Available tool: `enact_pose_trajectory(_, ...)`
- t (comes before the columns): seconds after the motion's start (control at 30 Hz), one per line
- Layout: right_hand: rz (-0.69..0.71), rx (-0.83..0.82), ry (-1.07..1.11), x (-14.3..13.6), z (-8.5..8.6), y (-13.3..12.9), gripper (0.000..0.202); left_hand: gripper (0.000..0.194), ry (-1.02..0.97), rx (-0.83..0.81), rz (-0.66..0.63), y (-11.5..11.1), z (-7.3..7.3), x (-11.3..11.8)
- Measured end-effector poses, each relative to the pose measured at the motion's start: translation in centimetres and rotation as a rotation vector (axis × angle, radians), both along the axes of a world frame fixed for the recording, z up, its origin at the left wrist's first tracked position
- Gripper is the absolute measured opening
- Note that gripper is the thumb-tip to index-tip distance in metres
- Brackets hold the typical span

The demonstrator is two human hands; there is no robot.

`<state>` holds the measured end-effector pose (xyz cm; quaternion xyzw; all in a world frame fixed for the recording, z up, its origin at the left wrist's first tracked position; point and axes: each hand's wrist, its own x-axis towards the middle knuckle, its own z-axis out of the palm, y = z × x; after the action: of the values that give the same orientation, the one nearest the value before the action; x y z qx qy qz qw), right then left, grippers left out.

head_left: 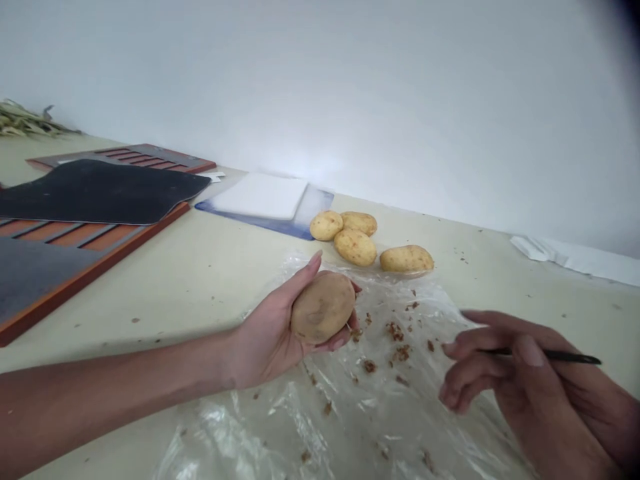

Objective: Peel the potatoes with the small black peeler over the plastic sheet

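Note:
A brownish potato point(323, 308) rests in my left hand point(280, 327), palm up, with the fingers curled under it and the thumb along its upper left side. My right hand point(520, 373), at the right, holds a thin dark tool point(570, 357) between thumb and fingers, apart from the potato. Beneath both hands lies a clear plastic sheet point(280, 427) scattered with brown scraps point(400, 352). Beyond it sit a potato point(407, 259) on its own and a group of three paler potatoes point(355, 247).
At the left, a black mat point(105, 191) lies over a red-edged panel point(95, 267), with another panel point(150, 158) behind. A white pad point(263, 195) lies on a blue-edged sheet point(310, 227). White paper point(575, 259) is at the right, by the wall.

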<state>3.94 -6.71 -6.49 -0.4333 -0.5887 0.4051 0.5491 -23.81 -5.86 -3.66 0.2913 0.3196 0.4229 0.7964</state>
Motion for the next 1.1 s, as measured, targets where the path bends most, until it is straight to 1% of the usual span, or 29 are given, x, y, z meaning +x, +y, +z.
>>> enact_pose_trajectory(0.03,0.010,0.071,-0.146,-0.1,0.2,0.2,0.029,0.060,-0.008,-0.008,0.003,0.0,-0.2,0.0)
enact_pose_trajectory(0.1,0.069,0.291,-0.556,-0.1,0.4,0.7,0.033,0.058,-0.017,-0.015,0.007,-0.1,-0.6,0.0)
enact_pose_trajectory(0.17,0.183,0.544,-0.987,0.2,0.3,1.2,0.039,0.058,-0.031,-0.014,-0.002,-0.2,-0.9,0.0)
enact_pose_trajectory(0.2,0.249,0.633,-1.141,0.4,0.3,1.2,0.043,0.058,-0.039,-0.010,-0.011,-0.3,-0.9,0.0)
enact_pose_trajectory(0.23,0.307,0.687,-1.242,0.7,0.2,1.2,0.047,0.058,-0.048,-0.005,-0.019,-0.4,-1.0,0.0)
enact_pose_trajectory(0.27,0.347,0.702,-1.310,0.9,0.3,1.1,0.050,0.057,-0.055,0.001,-0.024,-0.4,-1.0,0.1)
enact_pose_trajectory(0.33,0.408,0.671,-1.383,1.1,1.0,0.8,0.052,0.055,-0.054,0.012,-0.033,-0.4,-1.0,0.1)
enact_pose_trajectory(0.37,0.443,0.637,-1.398,1.1,1.6,0.7,0.052,0.055,-0.047,0.014,-0.034,-0.4,-1.0,0.1)
enact_pose_trajectory(0.43,0.501,0.537,-1.381,0.7,3.6,0.6,0.051,0.057,-0.028,0.013,-0.032,-0.5,-1.0,0.2)
enact_pose_trajectory(0.5,0.507,0.460,-1.281,-0.2,5.7,0.7,0.047,0.058,-0.005,0.021,-0.028,-0.5,-1.0,0.3)
enact_pose_trajectory(0.53,0.531,0.444,-1.171,-0.9,6.6,0.8,0.044,0.058,0.006,0.029,-0.026,-0.5,-0.9,0.3)
enact_pose_trajectory(0.57,0.583,0.407,-1.056,-1.7,7.2,0.9,0.040,0.057,0.014,0.038,-0.025,-0.6,-0.9,0.3)
enact_pose_trajectory(0.6,0.624,0.365,-0.927,-2.7,7.5,0.9,0.031,0.056,0.020,0.046,-0.023,-0.6,-0.8,0.4)
enact_pose_trajectory(0.63,0.600,0.387,-0.771,-3.8,7.5,0.9,0.020,0.055,0.023,0.050,-0.017,-0.6,-0.8,0.5)
enact_pose_trajectory(0.67,0.494,0.418,-0.626,-4.9,7.1,0.7,0.009,0.055,0.023,0.051,-0.011,-0.6,-0.7,0.5)
enact_pose_trajectory(0.73,0.258,0.488,-0.324,-7.0,5.6,0.2,0.010,0.053,0.014,0.039,0.008,-0.6,-0.7,0.7)
enact_pose_trajectory(0.77,0.180,0.495,-0.282,-7.9,4.8,0.0,0.010,0.051,0.007,0.024,0.020,-0.6,-0.6,0.8)
enact_pose_trajectory(0.83,0.134,0.515,-0.255,-9.3,3.2,-0.6,0.015,0.047,-0.007,-0.003,0.037,-0.6,-0.6,0.9)
enact_pose_trajectory(0.9,0.131,0.535,-0.249,-10.0,2.2,-0.8,0.018,0.044,-0.022,-0.018,0.038,-0.6,-0.7,1.0)
enact_pose_trajectory(0.97,0.122,0.548,-0.232,-10.3,1.7,-0.9,0.018,0.042,-0.041,-0.018,0.034,-0.6,-0.8,1.0)
enact_pose_trajectory(1.1,0.107,0.517,-0.227,-10.4,1.6,-0.8,0.015,0.046,-0.063,-0.004,0.013,-0.6,-0.8,1.0)
